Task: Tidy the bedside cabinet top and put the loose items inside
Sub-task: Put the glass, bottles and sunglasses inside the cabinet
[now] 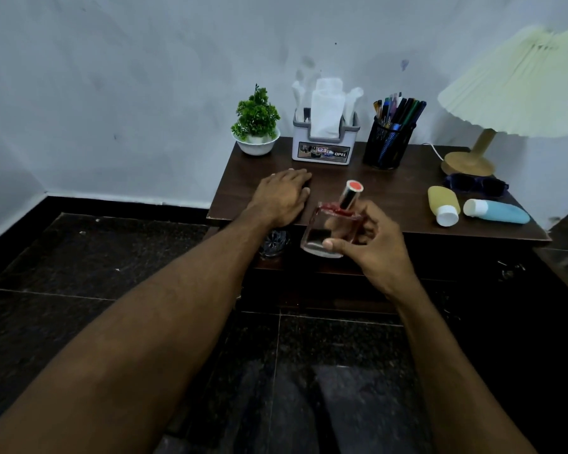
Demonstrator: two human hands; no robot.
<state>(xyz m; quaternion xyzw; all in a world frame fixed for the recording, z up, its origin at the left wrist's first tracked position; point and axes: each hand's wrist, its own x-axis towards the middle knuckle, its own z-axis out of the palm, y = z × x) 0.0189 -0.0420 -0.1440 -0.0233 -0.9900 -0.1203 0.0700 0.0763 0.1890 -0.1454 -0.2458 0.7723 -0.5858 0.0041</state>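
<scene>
Perfume bottle (325, 231), clear glass with a red-topped cap, sits in the right hand (374, 244), thumb across its front and fingers curled behind it. It is held just in front of the front edge of the cabinet top (374, 185), tilted a little. The left hand (282, 198) lies palm down on the top's front left part, fingers straight, just beside the bottle and gripping nothing visible. A yellow tube (442, 204) and a blue tube (498, 211) lie on the right side, well apart from both hands, with a dark eye mask (476, 184) behind them. A glass dish (272, 242) shows below the top, under the left wrist.
</scene>
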